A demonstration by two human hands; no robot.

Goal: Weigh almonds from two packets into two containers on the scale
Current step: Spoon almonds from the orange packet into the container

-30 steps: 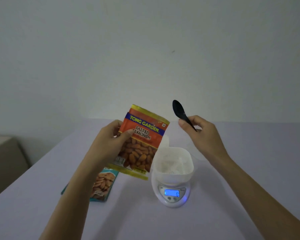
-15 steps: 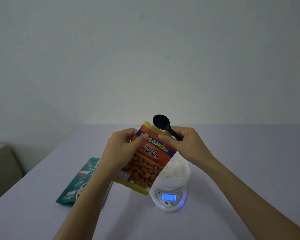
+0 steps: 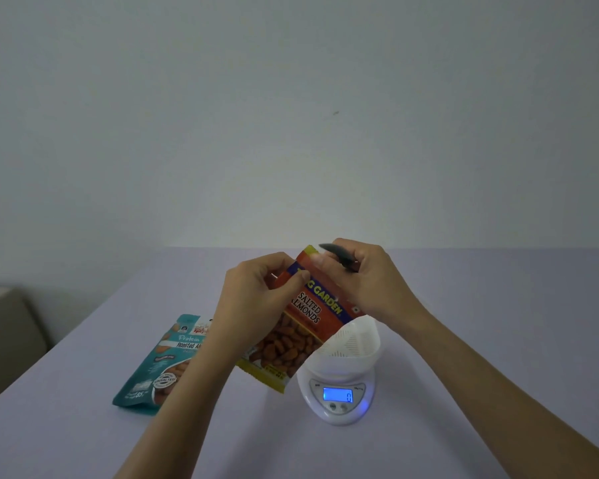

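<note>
An orange salted almonds packet hangs tilted above the table in front of me. My left hand pinches its top left corner. My right hand pinches the top edge beside it and also holds a black spoon whose bowl points left. Below the packet's right side, a white container stands on a white scale with a lit blue display showing 0. A teal almonds packet lies flat on the table to the left, partly behind my left forearm.
The table has a pale lilac top and ends at a plain wall behind. A beige piece of furniture stands off the table's left edge.
My right hand moved left with the spoon and took hold of the orange packet's top edge. The packet dropped lower and closer to the container, and my view tilted.
</note>
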